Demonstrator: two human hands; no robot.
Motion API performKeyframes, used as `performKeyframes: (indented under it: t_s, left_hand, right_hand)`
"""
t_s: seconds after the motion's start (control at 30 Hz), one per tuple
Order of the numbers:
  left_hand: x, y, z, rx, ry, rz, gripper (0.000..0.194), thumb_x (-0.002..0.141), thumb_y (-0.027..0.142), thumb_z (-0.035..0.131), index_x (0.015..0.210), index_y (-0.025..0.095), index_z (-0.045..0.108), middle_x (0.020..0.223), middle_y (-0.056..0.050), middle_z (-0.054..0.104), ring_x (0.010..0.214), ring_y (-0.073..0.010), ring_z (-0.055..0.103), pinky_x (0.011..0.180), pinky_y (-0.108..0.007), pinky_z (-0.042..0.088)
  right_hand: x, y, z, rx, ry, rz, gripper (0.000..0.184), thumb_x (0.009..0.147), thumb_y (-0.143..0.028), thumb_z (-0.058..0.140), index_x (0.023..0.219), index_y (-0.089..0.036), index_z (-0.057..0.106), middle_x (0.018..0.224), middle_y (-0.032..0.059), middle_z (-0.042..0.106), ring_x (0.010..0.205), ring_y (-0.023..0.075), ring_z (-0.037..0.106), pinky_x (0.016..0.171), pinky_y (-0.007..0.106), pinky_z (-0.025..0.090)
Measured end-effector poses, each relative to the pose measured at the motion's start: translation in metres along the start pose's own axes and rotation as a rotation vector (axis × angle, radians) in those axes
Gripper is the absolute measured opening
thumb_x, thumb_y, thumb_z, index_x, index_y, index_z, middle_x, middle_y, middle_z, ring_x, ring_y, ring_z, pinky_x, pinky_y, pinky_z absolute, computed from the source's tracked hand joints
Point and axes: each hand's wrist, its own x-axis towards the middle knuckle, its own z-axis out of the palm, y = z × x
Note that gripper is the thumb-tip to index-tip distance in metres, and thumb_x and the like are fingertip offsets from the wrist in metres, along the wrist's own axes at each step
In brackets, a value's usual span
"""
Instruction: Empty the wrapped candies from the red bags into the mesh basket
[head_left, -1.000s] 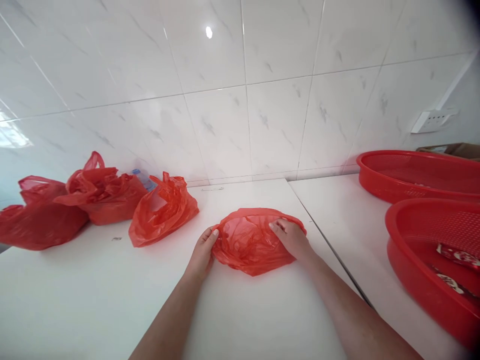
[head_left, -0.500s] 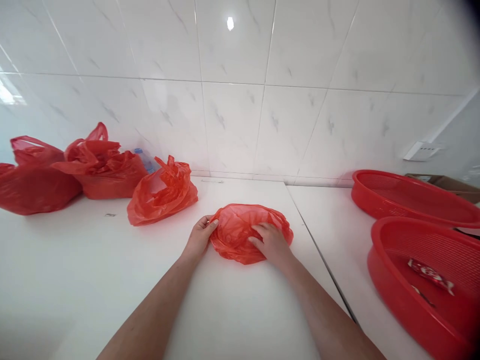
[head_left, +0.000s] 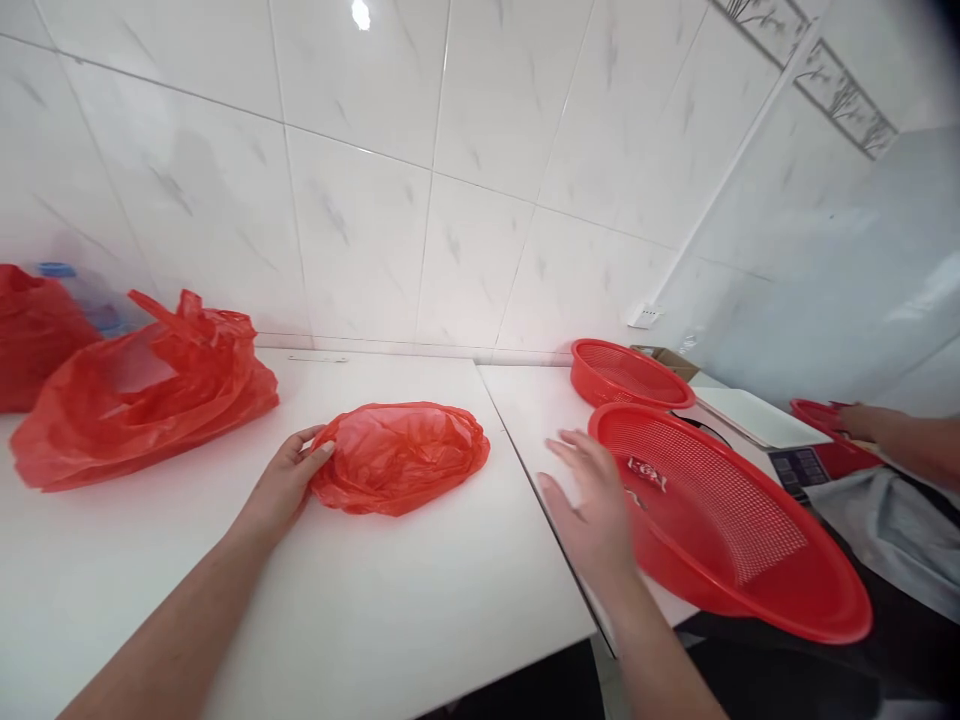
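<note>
A flattened red plastic bag [head_left: 401,455] lies on the white table [head_left: 360,600]. My left hand [head_left: 289,480] pinches the bag's left edge between thumb and fingers. My right hand [head_left: 592,500] hovers open with fingers spread, off the bag, just left of the near red mesh basket [head_left: 735,520]. A small red-and-white packet [head_left: 646,474] lies inside that basket.
A second red basket [head_left: 626,372] stands behind the near one, with a cardboard box [head_left: 664,356] beyond it. Red bags [head_left: 142,390] sit at the left, one over a water bottle [head_left: 82,290]. Another person's arm [head_left: 900,440] reaches by a scale [head_left: 772,430] at the right.
My right hand has left the bag and moved right toward the near basket, fingers spread. The view has swung right. My left hand stays on the bag's edge.
</note>
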Motion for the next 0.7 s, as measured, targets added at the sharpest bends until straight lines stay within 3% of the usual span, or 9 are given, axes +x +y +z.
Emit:
performKeyframes:
  t_s: [0.07,0.13,0.23,0.3,0.33,0.43,0.53,0.7]
  left_hand:
    - [0.0,0.0,0.0,0.025,-0.005,-0.009,0.055,0.067,0.038,0.074,0.114,0.02,0.054,0.093,-0.005,0.068,0.077,-0.0196,0.066,0.065,-0.031,0.053]
    - [-0.001,0.0,-0.001,0.049,-0.016,-0.016,0.051,0.07,0.039,0.072,0.114,0.021,0.054,0.094,-0.002,0.068,0.081,-0.0186,0.065,0.069,-0.03,0.053]
    - [-0.004,0.001,0.001,0.073,-0.021,-0.013,0.039,0.077,0.04,0.066,0.111,0.024,0.056,0.091,0.004,0.068,0.087,-0.0157,0.062,0.075,-0.028,0.05]
    - [-0.005,0.002,0.002,0.077,-0.019,-0.01,0.035,0.079,0.04,0.064,0.108,0.024,0.057,0.09,0.007,0.068,0.087,-0.0144,0.06,0.077,-0.027,0.049]
    - [-0.006,0.002,0.003,0.076,-0.015,-0.011,0.034,0.079,0.04,0.064,0.108,0.024,0.057,0.089,0.007,0.068,0.087,-0.0141,0.06,0.077,-0.027,0.049]
    - [-0.007,0.001,0.003,0.08,0.0,-0.007,0.035,0.079,0.04,0.064,0.108,0.023,0.057,0.088,0.007,0.068,0.087,-0.0139,0.06,0.076,-0.026,0.049]
    - [-0.005,-0.001,0.001,0.082,-0.007,0.007,0.036,0.078,0.04,0.064,0.11,0.024,0.057,0.091,0.006,0.068,0.088,-0.0139,0.06,0.076,-0.024,0.049]
    - [-0.002,-0.002,-0.003,0.074,-0.008,-0.027,0.045,0.07,0.042,0.072,0.108,0.024,0.058,0.099,-0.001,0.067,0.085,-0.016,0.063,0.071,-0.025,0.053]
  right_hand:
    - [-0.01,0.024,-0.035,-0.175,0.095,0.085,0.036,0.087,-0.036,0.046,0.119,-0.023,0.056,0.127,0.0092,0.052,0.124,0.026,0.043,0.103,0.044,0.035]
    - [-0.022,0.047,-0.063,-0.363,0.094,0.195,0.042,0.085,-0.042,0.047,0.121,-0.022,0.054,0.125,0.0101,0.055,0.119,0.0285,0.048,0.097,0.045,0.041]
    - [-0.047,0.072,-0.083,-0.553,-0.206,0.308,0.047,0.083,-0.048,0.047,0.122,-0.021,0.054,0.115,0.0115,0.063,0.1,0.0304,0.061,0.073,0.04,0.052]
    - [-0.07,0.079,-0.082,-0.624,-0.377,0.289,0.043,0.086,-0.041,0.044,0.122,-0.021,0.055,0.103,0.0108,0.068,0.087,0.0281,0.065,0.065,0.037,0.053]
    - [-0.083,0.08,-0.078,-0.657,-0.404,0.256,0.041,0.087,-0.035,0.041,0.124,-0.021,0.054,0.099,0.0107,0.069,0.083,0.0266,0.066,0.065,0.035,0.053]
    - [-0.12,0.077,-0.062,-0.705,-0.379,0.12,0.042,0.086,-0.019,0.039,0.126,-0.02,0.053,0.099,0.0103,0.07,0.078,0.0229,0.067,0.067,0.032,0.053]
    - [-0.142,0.077,-0.05,-0.69,-0.342,-0.013,0.041,0.083,-0.014,0.042,0.121,-0.02,0.056,0.11,0.0104,0.067,0.088,0.0236,0.066,0.074,0.032,0.054]
    - [-0.142,0.083,-0.049,-0.659,-0.309,-0.097,0.044,0.081,-0.012,0.044,0.124,-0.017,0.052,0.11,0.0105,0.067,0.092,0.0239,0.065,0.075,0.034,0.054]
